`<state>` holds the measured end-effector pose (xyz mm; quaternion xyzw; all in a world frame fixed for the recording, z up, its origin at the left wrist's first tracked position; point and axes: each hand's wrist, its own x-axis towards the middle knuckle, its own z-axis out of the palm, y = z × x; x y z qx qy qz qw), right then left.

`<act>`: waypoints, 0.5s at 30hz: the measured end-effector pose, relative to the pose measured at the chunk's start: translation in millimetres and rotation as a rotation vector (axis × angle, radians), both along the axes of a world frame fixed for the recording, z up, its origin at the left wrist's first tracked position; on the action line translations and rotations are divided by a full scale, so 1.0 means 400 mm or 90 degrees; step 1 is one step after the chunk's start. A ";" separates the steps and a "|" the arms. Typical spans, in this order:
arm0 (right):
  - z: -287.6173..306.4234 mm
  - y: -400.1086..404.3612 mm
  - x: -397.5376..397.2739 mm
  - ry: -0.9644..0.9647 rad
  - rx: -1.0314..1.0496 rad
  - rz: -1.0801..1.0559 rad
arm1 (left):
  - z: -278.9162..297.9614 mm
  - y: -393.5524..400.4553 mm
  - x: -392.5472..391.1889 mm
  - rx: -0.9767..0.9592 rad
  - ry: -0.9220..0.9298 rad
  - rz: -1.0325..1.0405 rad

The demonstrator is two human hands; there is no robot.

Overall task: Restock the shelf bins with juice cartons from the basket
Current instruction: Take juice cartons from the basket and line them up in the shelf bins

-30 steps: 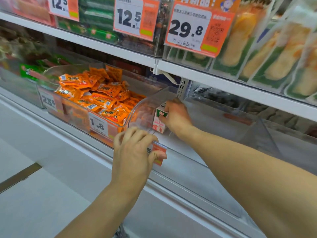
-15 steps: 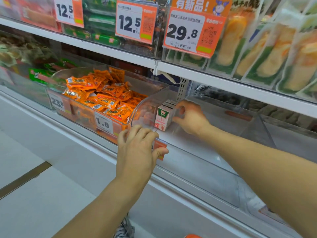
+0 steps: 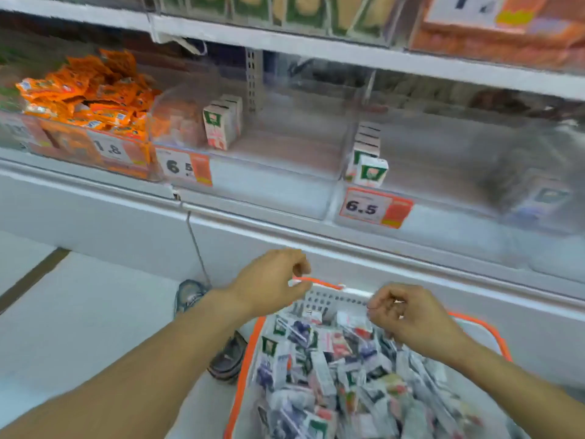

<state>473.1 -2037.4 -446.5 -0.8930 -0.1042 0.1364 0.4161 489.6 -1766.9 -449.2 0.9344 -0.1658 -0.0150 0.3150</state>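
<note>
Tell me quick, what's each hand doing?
Left hand: loosely curled, empty, above the basket rim.
Right hand: loosely curled over the cartons, apparently empty.

The whole view is smeared by motion. Below both hands, the cartons (image 3: 332, 369) heaped in the basket (image 3: 250, 353) blur into one another, and their print cannot be read; the bottom edge cuts the basket off. The right hand (image 3: 408, 318) has curled fingers, and whether they pinch anything cannot be told. Far above and right of that hand, a carton (image 3: 547, 198) behind the clear bin wall is only a grey smudge. Above the left hand (image 3: 272, 280), the top edge crops the upper shelf packets (image 3: 304, 7).
</note>
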 end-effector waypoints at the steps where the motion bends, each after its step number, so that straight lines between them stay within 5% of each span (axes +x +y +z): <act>1: -0.052 -0.041 -0.018 0.027 -0.009 -0.013 | -0.051 -0.031 -0.018 0.008 0.049 -0.016; 6: -0.233 -0.151 -0.064 0.112 -0.078 0.023 | -0.258 -0.106 -0.145 0.035 0.231 -0.023; 9: -0.282 -0.154 -0.071 0.157 -0.181 0.097 | -0.307 -0.104 -0.183 0.180 0.243 -0.037; 15: -0.339 -0.137 -0.074 0.161 -0.345 0.212 | -0.300 -0.081 -0.159 0.196 0.189 -0.008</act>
